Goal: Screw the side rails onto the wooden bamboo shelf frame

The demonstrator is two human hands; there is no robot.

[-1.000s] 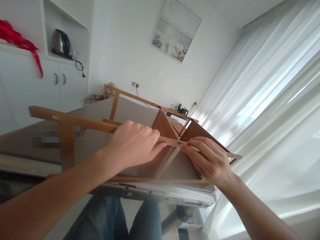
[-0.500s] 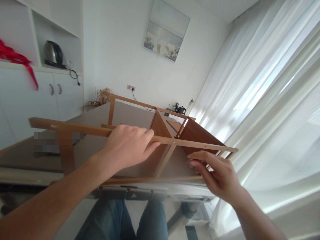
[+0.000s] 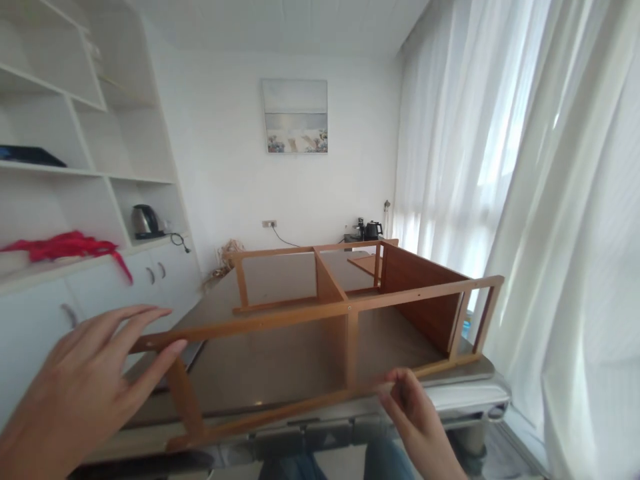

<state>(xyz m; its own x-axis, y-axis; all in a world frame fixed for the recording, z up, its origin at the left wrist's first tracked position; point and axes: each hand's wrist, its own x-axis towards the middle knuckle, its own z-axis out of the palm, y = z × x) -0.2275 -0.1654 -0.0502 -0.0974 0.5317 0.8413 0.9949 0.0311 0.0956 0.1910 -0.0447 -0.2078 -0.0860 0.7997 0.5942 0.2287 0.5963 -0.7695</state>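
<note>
"Where is the wooden rack [image 3: 352, 343]?"

"Across the middle of the view, resting on the grey table [image 3: 270, 370]."

"What has changed?"

"The hands have moved apart. The left hand [image 3: 95, 380] has gone from mid-rail to the end of the near upper rail [image 3: 280, 322], lower left, thumb and fingers spread around it — whether they touch the wood, one cannot tell. The right hand [image 3: 413, 410] has dropped from the central joint to the lower rail [image 3: 295, 405], right of bottom centre. Its fingers are curled; whether they pinch anything doesn't show."

"Meaning?"

"Probably that work at that joint has paused or finished — the small fastener head [image 3: 349, 307] there has no finger on it."

"And the rack's looks?"

"Warm brown, slim rails, a divider [image 3: 331, 280] at the centre, a solid panel [image 3: 420, 287] towards the right. The bays left of the divider look open."

"Beyond it?"

"A kettle [image 3: 145, 221] at left, and pale curtains [image 3: 450, 133] filling the right."
</note>
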